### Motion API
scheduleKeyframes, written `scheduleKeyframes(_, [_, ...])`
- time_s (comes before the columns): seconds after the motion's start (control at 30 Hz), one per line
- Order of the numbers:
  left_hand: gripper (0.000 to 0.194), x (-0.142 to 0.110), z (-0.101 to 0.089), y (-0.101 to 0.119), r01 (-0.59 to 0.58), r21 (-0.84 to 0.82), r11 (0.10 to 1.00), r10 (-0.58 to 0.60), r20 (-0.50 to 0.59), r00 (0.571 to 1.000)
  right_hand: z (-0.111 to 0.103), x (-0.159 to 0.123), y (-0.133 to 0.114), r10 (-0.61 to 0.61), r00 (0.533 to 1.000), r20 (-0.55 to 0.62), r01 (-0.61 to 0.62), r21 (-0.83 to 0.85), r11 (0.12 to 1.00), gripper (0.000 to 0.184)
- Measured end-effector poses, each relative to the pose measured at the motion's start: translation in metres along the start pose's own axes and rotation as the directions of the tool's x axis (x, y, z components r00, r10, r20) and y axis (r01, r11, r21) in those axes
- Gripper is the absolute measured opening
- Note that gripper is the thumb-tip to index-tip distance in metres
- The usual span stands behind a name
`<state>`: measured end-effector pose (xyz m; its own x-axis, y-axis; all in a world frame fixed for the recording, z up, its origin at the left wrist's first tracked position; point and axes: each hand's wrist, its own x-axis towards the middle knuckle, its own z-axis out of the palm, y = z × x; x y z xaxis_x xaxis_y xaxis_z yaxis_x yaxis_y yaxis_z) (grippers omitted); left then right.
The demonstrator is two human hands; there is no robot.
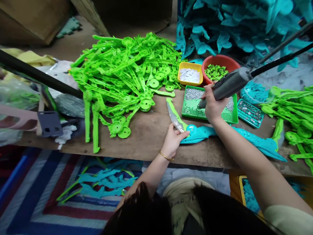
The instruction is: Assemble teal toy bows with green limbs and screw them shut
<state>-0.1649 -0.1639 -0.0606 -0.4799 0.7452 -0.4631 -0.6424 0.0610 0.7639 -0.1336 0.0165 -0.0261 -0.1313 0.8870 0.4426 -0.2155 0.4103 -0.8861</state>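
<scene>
My left hand (174, 139) grips a green and grey blade-like piece (176, 118) near its joint with a long turquoise plastic part (204, 132) lying on the bench. In my right hand (215, 103) is a grey electric screwdriver (231, 84), its cable running up to the right. The screwdriver's tip points down into a green perforated tray (185, 111) of small silver screws (193, 93). My right forearm passes over the turquoise part and hides its middle.
A big heap of green plastic parts (127, 71) covers the left. Behind the tray stand a yellow tray (179, 80) of white pieces and a red bowl (206, 60) of green bits. More green parts (298, 120) lie right; turquoise parts (244, 23) pile behind.
</scene>
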Motion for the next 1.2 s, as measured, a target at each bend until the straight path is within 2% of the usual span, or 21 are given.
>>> scheduleKeyframes(0.27, [0.070,-0.002,0.001,0.003,0.017,0.001,1.000,-0.017,-0.001,1.000,0.000,0.001,0.002,0.016,0.999,0.029,-0.014,-0.073,0.997,0.029])
scheduleKeyframes(0.37, [0.062,-0.002,0.000,0.006,0.050,-0.022,0.998,-0.051,-0.019,0.999,-0.002,0.002,-0.020,-0.024,1.000,0.018,0.024,-0.016,1.000,0.028])
scheduleKeyframes(0.47, [0.058,-0.001,-0.001,0.006,0.052,-0.057,0.997,-0.052,-0.009,0.999,-0.008,-0.012,-0.056,-0.027,0.999,0.018,0.025,0.111,0.993,0.030])
scheduleKeyframes(0.53, [0.058,-0.001,-0.001,0.005,0.033,-0.078,0.996,-0.033,0.002,0.999,-0.014,-0.029,-0.075,0.011,0.991,0.131,-0.031,0.148,0.988,0.028])
scheduleKeyframes(0.6, [0.057,-0.001,-0.001,0.005,0.030,-0.092,0.995,-0.029,0.019,0.999,-0.020,-0.049,-0.086,0.055,0.961,0.271,-0.096,0.142,0.985,0.028])
scheduleKeyframes(0.67, [0.056,-0.002,0.000,0.005,0.029,-0.101,0.994,-0.026,0.037,0.999,-0.023,-0.065,-0.087,0.070,0.935,0.348,-0.121,0.126,0.985,0.033])
scheduleKeyframes(0.77, [0.056,-0.004,0.000,0.006,0.024,-0.107,0.994,-0.018,0.050,0.999,-0.022,-0.075,-0.079,0.044,0.927,0.372,-0.097,0.125,0.987,0.038])
scheduleKeyframes(0.93, [0.056,-0.004,-0.001,0.007,0.036,-0.121,0.992,-0.030,0.053,0.998,-0.021,-0.078,-0.063,0.084,0.912,0.400,-0.110,0.042,0.993,0.041])
scheduleKeyframes(1.03, [0.054,-0.003,-0.001,0.003,0.012,-0.130,0.991,-0.008,0.036,0.999,-0.025,-0.083,-0.056,0.099,0.886,0.454,-0.105,-0.013,0.994,0.040])
scheduleKeyframes(1.2, [0.057,0.000,0.002,-0.002,-0.010,-0.139,0.990,0.011,0.007,1.000,-0.024,-0.084,-0.063,0.089,0.855,0.511,-0.084,-0.033,0.996,0.045])
